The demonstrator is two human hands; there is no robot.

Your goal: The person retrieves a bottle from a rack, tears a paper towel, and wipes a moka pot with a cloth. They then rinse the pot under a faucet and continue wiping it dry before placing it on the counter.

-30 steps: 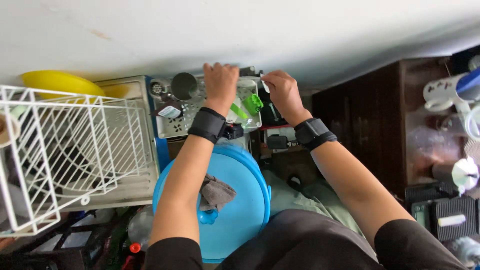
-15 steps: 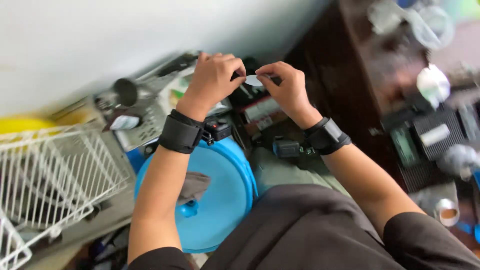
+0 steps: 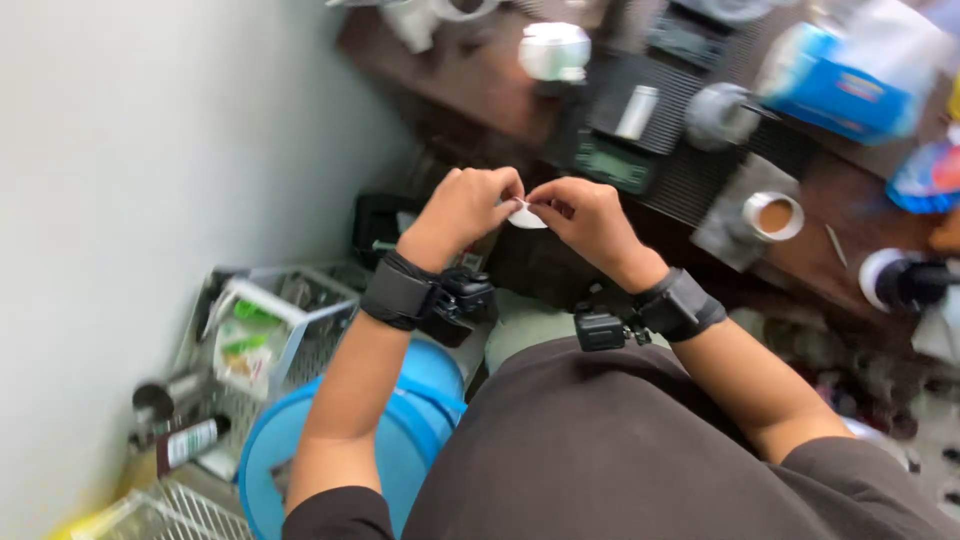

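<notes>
Left hand [image 3: 470, 205]: closed in a pinch on the left edge of a small white paper piece [image 3: 526, 217].
Right hand [image 3: 585, 215]: closed likewise, the right edge being gripped by the fingertips.
Paper piece: held in the air between both hands, above the dark table [image 3: 800, 250].
Step in hand: judged to be the paper piece being pulled open or separated at its edge.
Next move: a fine, steady pull by both hands would be called for.
Nearby: a metal cup [image 3: 772, 216] is seen on the table; a blue bucket [image 3: 390, 440] and a wire basket [image 3: 270, 330] lie below.
</notes>
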